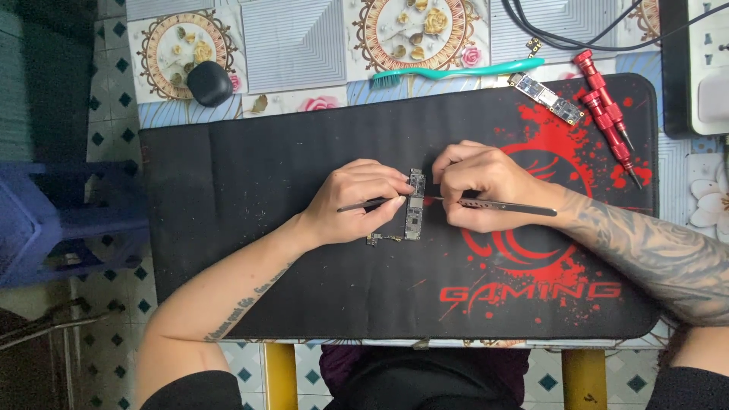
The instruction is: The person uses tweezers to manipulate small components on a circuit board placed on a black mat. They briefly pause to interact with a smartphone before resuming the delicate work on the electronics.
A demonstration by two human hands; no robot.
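On the black mat [228,228], the left hand [357,201] pinches a thin tool [364,206] and the right hand [486,186] grips tweezers [509,206] over a narrow circuit board [414,212], their tips hidden by fingers.

Both arms are bare from the hands up to near the elbows, where short black sleeves begin at the bottom corners of the picture. The left hand [357,201] has no rings and no glove, and its forearm has one thin line of dark writing inked along it. The right hand [486,186] is bare too, but its forearm is covered with a big grey and black tattoo full of swirly, shaded shapes that runs from the wrist up to the sleeve.
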